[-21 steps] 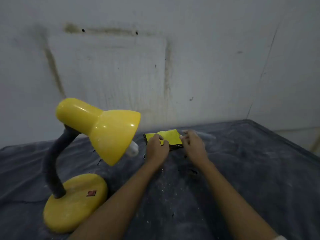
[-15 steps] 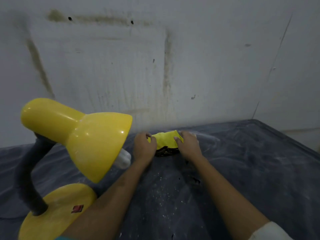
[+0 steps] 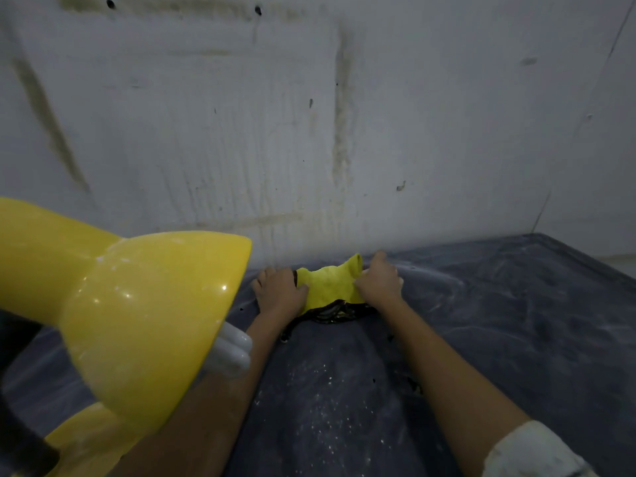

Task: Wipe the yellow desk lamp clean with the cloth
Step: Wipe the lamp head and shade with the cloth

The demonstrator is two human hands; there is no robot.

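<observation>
Your left hand (image 3: 280, 294) and right hand (image 3: 378, 282) pinch the yellow cloth (image 3: 330, 285) from both sides at 12 o'clock on the dusty dark surface (image 3: 516, 321). The desk lamp (image 3: 144, 321), at 9 o'clock, looks unwiped; next, lift the cloth toward its shade.
</observation>
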